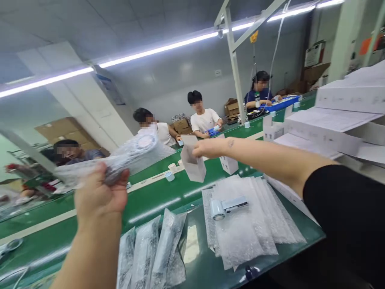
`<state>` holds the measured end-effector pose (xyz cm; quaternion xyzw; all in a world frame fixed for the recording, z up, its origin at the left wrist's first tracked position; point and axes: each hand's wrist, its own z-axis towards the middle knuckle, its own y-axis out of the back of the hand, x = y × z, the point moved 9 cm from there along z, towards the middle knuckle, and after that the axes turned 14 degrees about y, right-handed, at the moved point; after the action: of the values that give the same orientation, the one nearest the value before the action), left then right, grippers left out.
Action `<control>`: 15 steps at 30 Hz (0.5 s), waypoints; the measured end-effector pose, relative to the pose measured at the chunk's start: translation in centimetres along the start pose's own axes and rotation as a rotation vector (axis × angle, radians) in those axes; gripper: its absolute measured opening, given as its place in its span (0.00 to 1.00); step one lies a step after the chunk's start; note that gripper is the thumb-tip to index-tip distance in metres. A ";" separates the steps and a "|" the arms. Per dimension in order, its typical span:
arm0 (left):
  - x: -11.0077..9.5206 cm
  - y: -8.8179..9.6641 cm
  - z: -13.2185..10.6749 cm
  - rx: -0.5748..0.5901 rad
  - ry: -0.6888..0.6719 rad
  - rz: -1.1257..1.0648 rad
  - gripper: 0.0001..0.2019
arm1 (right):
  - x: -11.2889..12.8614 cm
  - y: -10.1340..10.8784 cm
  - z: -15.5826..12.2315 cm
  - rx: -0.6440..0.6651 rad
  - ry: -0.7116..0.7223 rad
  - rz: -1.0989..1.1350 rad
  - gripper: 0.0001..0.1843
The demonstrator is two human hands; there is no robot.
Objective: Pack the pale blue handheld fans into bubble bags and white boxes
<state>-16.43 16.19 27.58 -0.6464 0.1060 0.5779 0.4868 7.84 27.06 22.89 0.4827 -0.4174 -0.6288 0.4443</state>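
Observation:
Raised at the left, my left hand (100,192) is closed on a bubble-wrap bag (129,158), with the round head of a handheld fan showing through the film. My right hand (206,148) reaches out over the green belt and grips the upper edge of a white box (195,170), whose top flap stands up. Below it, a light blue handheld fan (218,209) lies on a stack of flat bubble-wrap bags (240,239). Several wrapped fans (164,249) rest side by side on the near table.
A second white box (230,163) stands behind my right wrist. Stacked white cartons (333,116) rise on the right. Small light blue parts (170,176) sit along the green conveyor (156,196). Several people work across it, one at a blue tray (281,103).

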 end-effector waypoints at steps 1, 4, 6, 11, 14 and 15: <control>1.2 -0.5 0.6 0.005 0.033 -0.006 0.08 | -0.4 -2.2 2.3 -0.013 0.041 0.087 0.13; 5.0 -0.8 3.4 -0.001 0.075 0.080 0.10 | -1.4 -7.4 7.4 -0.055 0.101 0.204 0.06; 7.6 -0.1 5.7 -0.011 0.120 0.174 0.11 | -2.1 -9.9 9.6 -0.066 0.121 0.224 0.06; 9.9 1.0 10.1 0.033 0.130 0.753 0.10 | -3.8 -12.9 12.1 -0.183 0.134 0.278 0.14; 9.7 -3.1 10.5 0.244 -0.135 1.429 0.07 | -3.8 -13.8 12.5 -0.343 0.093 0.329 0.21; 10.3 -4.8 10.3 0.326 -0.227 1.635 0.07 | -3.8 -14.3 12.5 -0.393 0.049 0.361 0.23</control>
<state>-16.51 30.74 22.69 -0.2255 0.5734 0.7876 0.0099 -6.11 35.59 12.43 0.3199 -0.3558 -0.5967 0.6442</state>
